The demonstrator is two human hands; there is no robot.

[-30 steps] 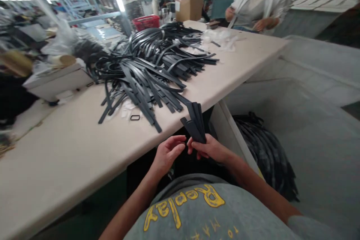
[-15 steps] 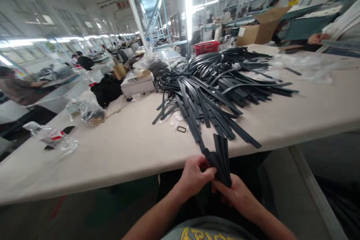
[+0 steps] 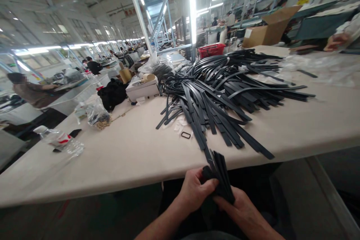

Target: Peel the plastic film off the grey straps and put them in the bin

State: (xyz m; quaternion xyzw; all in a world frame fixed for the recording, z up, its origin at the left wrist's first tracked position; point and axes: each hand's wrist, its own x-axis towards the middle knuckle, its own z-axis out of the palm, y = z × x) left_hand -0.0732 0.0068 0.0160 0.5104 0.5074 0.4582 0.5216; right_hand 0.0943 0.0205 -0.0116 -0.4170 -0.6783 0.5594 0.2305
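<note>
Just off the table's front edge, both my hands grip a bunch of flat black straps point(image 3: 222, 174). My left hand point(image 3: 195, 189) pinches strap ends between thumb and fingers on the left side. My right hand point(image 3: 239, 204) is wrapped round the lower part of the bunch; some of its fingers are hidden behind the straps. One strap leads from the bunch up toward a large pile of black straps point(image 3: 210, 108) spread over the table. A small black rectangular ring point(image 3: 185, 135) lies flat by the pile's near left edge.
On the cream-covered table point(image 3: 126, 157) lie a plastic bottle point(image 3: 60, 140), a clear bag of small brass-coloured parts point(image 3: 99, 115) and a white box point(image 3: 143, 89). Behind the pile are a red basket point(image 3: 211, 50) and a cardboard box point(image 3: 267, 32). Another person's hand point(image 3: 336, 41) shows at right.
The view has shifted, so the table's contents sit slightly further right and lower. Both hands still hold the straps, and the bunch's upper ends have tilted a little left.
</note>
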